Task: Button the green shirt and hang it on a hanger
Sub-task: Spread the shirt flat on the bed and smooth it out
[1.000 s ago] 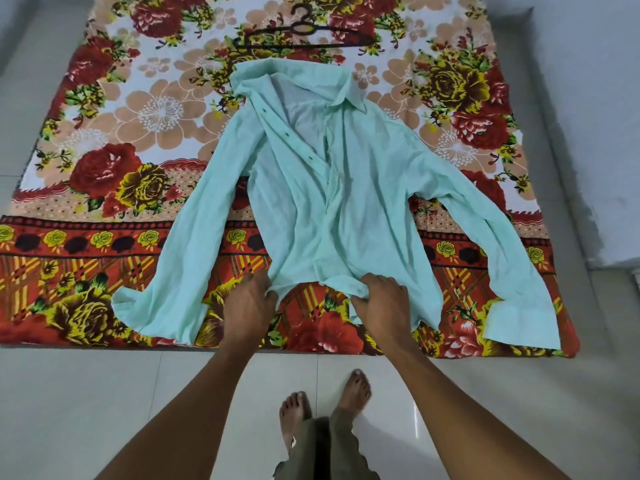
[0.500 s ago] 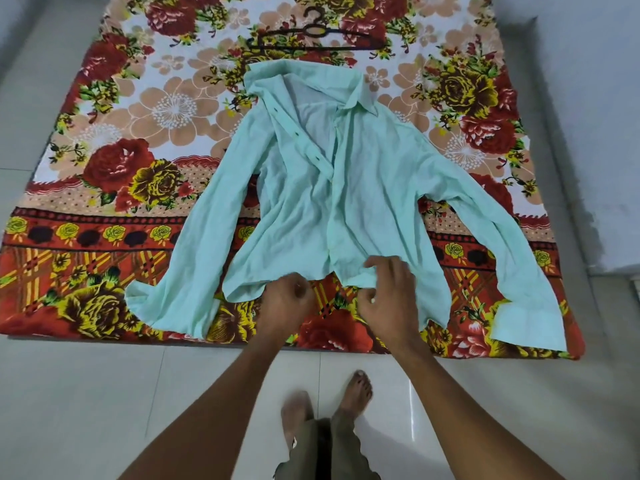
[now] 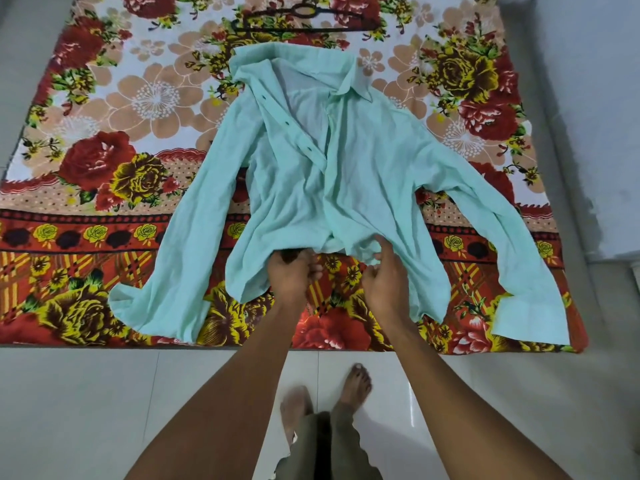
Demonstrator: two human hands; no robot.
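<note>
Misalignment threatens if we pair the wrong button and hole while our left hand (image 3: pixel 292 271) and right hand (image 3: pixel 382 279) pinch the hem of the pale green cotton shirt (image 3: pixel 346 188), spread on the floral blanket (image 3: pixel 104 150).

Both hands (image 3: pixel 337 275) prob. pinch green shirt (image 3: pixel 346 188) hem on floral blanket (image 3: pixel 104 168).
</note>
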